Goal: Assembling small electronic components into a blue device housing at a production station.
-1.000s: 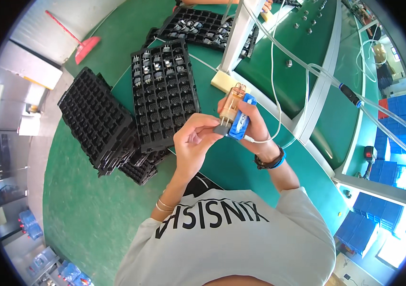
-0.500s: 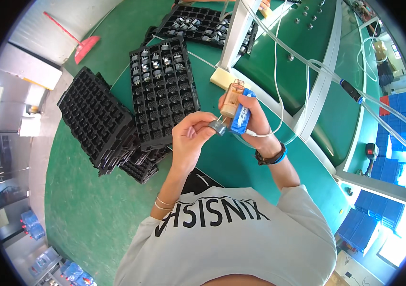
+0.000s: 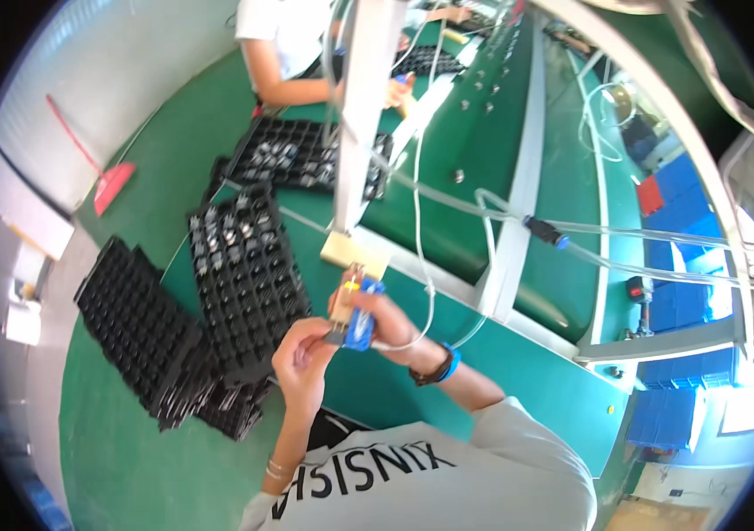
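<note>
My left hand is closed, pinching a small dark plug between thumb and fingertips. My right hand is wrapped round a handheld device with a tan, partly clear body and a blue side. A white cable runs from the device. The plug sits right against the device's lower end; its pins are hidden. A bright yellow spot shows near the device's top. Left of my hands lies a black compartment tray with several small plugs in its far rows.
A stack of black trays stands at the left. Beyond are another filled tray, a co-worker's arm and a white post. A pale block lies by the post's foot. Loose metal parts dot the green belt.
The plug's pins, visible at the device's end before, are now hidden, and the plug sits closer against it. A yellow spot has appeared on the device. The view has shifted, showing more of the co-worker.
</note>
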Action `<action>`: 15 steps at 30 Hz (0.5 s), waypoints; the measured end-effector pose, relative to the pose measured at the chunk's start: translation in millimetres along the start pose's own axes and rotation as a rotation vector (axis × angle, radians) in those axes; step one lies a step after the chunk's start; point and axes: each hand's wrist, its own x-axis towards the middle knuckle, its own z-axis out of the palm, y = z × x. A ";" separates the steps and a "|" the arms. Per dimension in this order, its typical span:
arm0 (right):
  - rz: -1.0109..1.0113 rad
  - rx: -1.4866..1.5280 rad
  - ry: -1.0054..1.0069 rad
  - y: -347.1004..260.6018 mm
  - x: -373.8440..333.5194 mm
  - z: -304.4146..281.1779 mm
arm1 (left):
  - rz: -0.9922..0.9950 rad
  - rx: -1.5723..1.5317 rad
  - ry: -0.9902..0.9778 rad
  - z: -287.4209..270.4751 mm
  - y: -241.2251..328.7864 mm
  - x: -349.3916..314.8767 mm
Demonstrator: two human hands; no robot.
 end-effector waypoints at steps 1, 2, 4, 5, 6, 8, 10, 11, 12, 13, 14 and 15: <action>0.031 -0.020 0.014 -1.0 -1.3 1.6 | 0.065 0.046 0.029 2.7 0.3 -0.5; 0.025 -0.044 -0.004 0.3 -2.5 3.7 | 0.122 0.096 0.068 3.3 0.3 -3.2; 0.030 -0.051 -0.013 -2.4 -5.6 4.0 | 0.156 0.073 0.041 7.0 -3.7 -6.3; 0.050 -0.046 -0.021 -2.6 -6.5 4.1 | 0.175 0.059 0.025 7.2 -6.2 -8.0; 0.064 -0.010 -0.036 -4.0 -7.3 3.5 | 0.163 0.082 -0.003 4.8 -7.8 -8.4; 0.056 0.056 -0.046 -2.2 -5.8 1.4 | 0.183 0.158 -0.026 7.1 2.5 -4.7; 0.049 0.123 -0.051 -1.7 -8.1 -0.4 | 0.188 0.259 -0.031 7.5 5.6 -0.3; 0.052 0.086 -0.058 0.3 -9.6 0.7 | 0.188 0.263 -0.027 6.1 6.0 0.7; 0.055 0.050 -0.063 1.6 -10.5 1.8 | 0.198 0.273 -0.042 4.7 5.7 1.6; 0.058 0.053 -0.066 1.0 -11.4 3.7 | 0.208 0.283 -0.058 3.0 5.1 1.5; 0.053 0.017 -0.091 -0.6 -12.6 6.0 | 0.260 0.365 -0.055 1.1 4.3 -0.5; 0.049 -0.019 -0.116 -1.4 -12.7 7.5 | 0.255 0.373 -0.045 0.3 4.8 -2.0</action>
